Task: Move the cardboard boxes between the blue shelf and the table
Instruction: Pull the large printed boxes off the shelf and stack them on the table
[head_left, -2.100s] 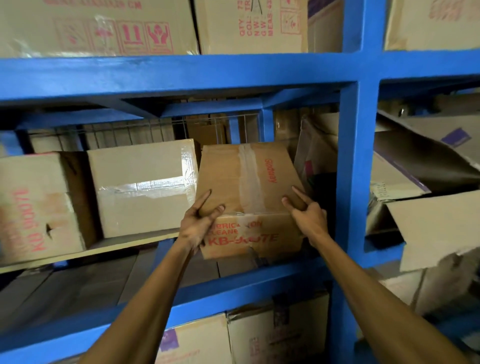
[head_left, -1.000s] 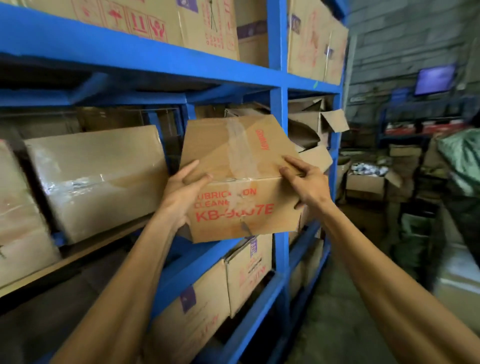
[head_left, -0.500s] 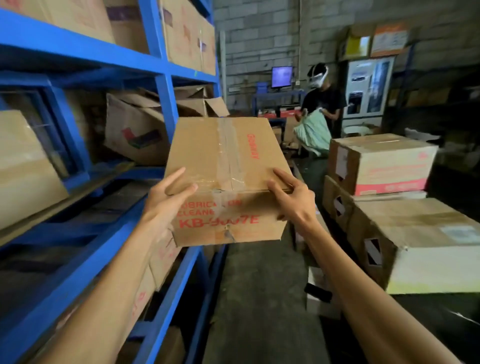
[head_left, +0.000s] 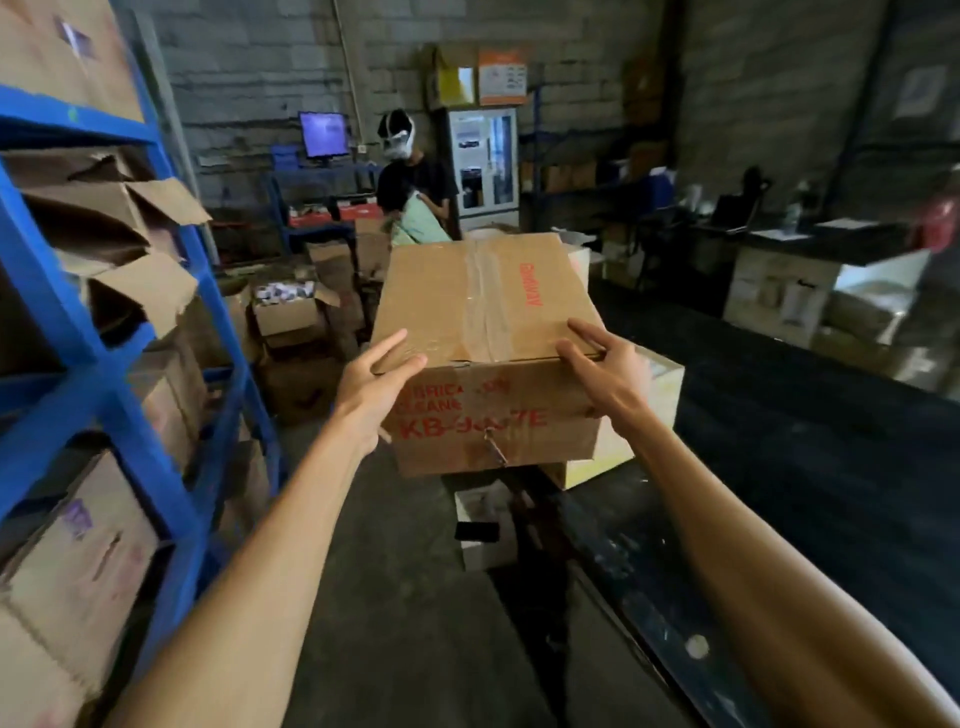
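Firmly, the left hand (head_left: 371, 387) and right hand (head_left: 608, 371) clasp the taped cardboard box (head_left: 483, 322) by its near corners, thumbs lying on top, both forearms stretched forward; it hangs clear of the blue shelf (head_left: 104, 400), above the dark table (head_left: 831, 467).

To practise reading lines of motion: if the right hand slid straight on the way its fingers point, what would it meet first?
The right hand points up-left across the box top, so it would probably meet the tape strip first; depth is uncertain.
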